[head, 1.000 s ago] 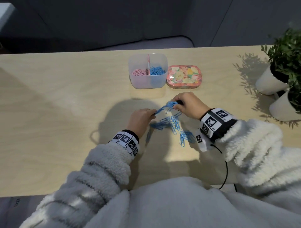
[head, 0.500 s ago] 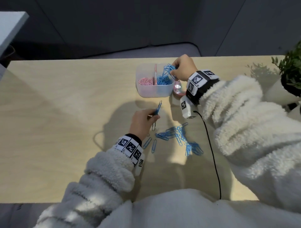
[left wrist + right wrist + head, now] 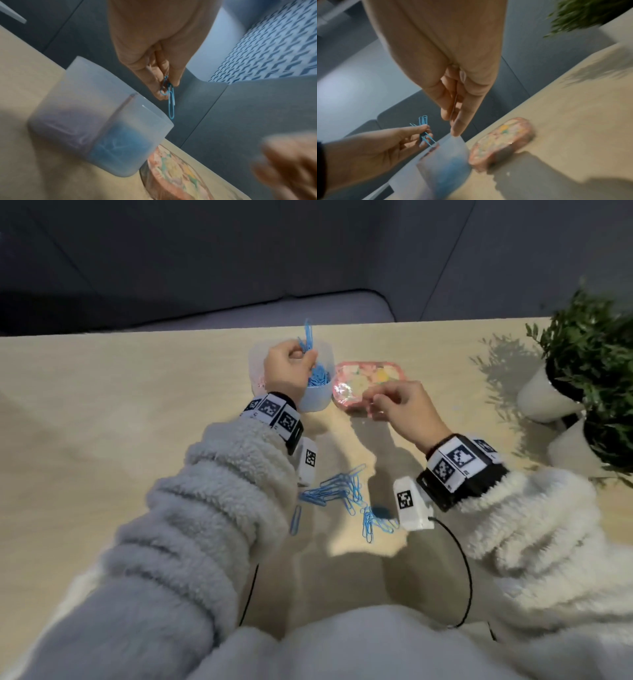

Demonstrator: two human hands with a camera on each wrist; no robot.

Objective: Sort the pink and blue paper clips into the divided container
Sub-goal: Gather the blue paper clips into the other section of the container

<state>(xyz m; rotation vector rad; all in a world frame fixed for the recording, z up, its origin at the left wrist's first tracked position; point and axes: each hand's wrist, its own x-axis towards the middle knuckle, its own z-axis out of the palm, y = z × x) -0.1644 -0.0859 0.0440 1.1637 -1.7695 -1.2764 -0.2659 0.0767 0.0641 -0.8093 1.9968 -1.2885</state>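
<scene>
The left hand [image 3: 287, 368] hovers right over the divided container [image 3: 317, 402], fingers pinching a few blue paper clips [image 3: 308, 335] above the blue pile in the compartment under it. Just right of that hand lies a floral tin [image 3: 370, 378]. The right hand [image 3: 404, 409] hangs over the tin's near edge, fingers loosely curled, holding nothing. Nearer the person than both hands, between the wrists, loose blue clips [image 3: 342, 491] lie scattered on the table [image 3: 102, 440].
</scene>
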